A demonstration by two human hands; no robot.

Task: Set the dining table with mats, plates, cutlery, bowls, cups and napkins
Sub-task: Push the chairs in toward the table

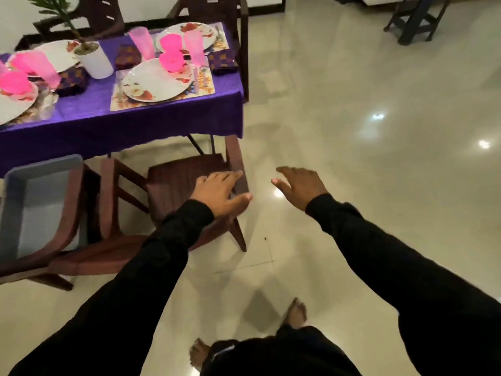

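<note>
No grip is taken at this moment: the left hand [217, 194] is held with fingers spread and relaxed over the seat of the dark brown wooden chair [187, 175], whether touching it or just above it cannot be told, and the right hand [301, 185] is held likewise spread over the glossy pale tiled floor [366, 109], holding nothing. The task's things are found on the purple-clothed worktop [89, 115], up and to the left of both hands and well apart from them. On the nearest patterned rectangular place mat [162, 100] a white floral-printed round plate [154, 82] is laid, with a bright pink plastic bowl [171, 61] at its far rim, a pale pink tall plastic cup [195, 48] beside it, and cutlery [196, 77] lying along the plate's right edge. A folded purple-and-gold patterned napkin [225, 62] rests just beyond the mat. Further settings are seen to the left and behind, around a white potted plant [95, 59]. A grey plastic tub [38, 202] sits on a second chair.

The plates are judged stiff, breakable if ceramic, and smooth; they would best be held at opposite rims. The cups and bowls appear light and easily tipped, so a hold around the wall is advised. Napkins are soft; mats are thin and are lifted by an edge.
</note>
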